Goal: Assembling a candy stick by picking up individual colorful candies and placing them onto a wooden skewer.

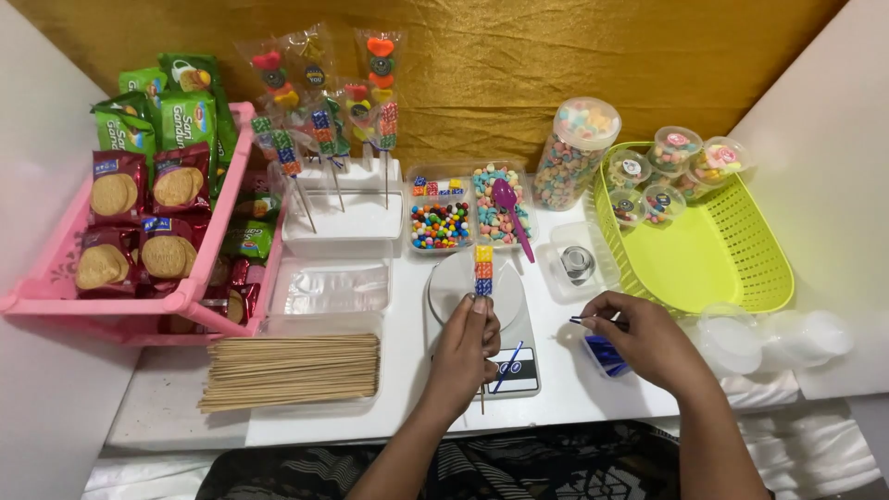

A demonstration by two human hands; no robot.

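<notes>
Over the scale [482, 319], left hand [466, 352] gripping candy skewer [482, 268], right hand [639, 338] pinching blue tie [585, 319].

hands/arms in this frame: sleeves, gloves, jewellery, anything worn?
Both are bare. The left hand and right hand have no gloves, and no rings, watch or bracelet show on the fingers or wrists. Both forearms are uncovered right down to the bottom edge of the frame; no sleeve cuff is in view. Only clothing seen is dark patterned fabric at the lap.
</notes>
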